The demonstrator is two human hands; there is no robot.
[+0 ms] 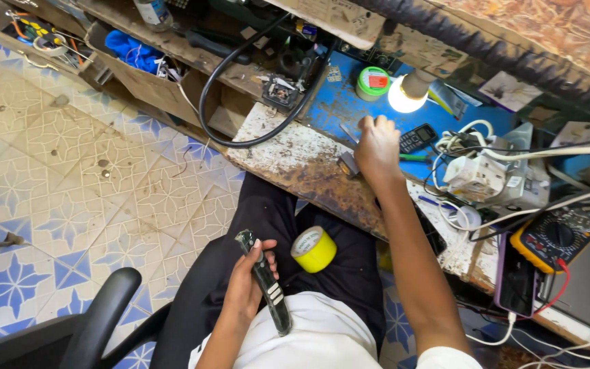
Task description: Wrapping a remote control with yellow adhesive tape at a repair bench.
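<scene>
Hair clipper [265,281], black and slim with pale bands along its body and its blade head up, lies over the lap in the left hand [246,287], whose fingers wrap its middle. It looks like a repair at the stage of fetching a tool: the right hand [375,147] is out on the blue bench [339,109], fingers curled on a small metal tool [347,162]; whether it truly grips I cannot tell. Bringing the tool back to the clipper would need a steady hold. Yellow tape roll [313,249] rests on the thigh, a lit bulb [405,97] beside
</scene>
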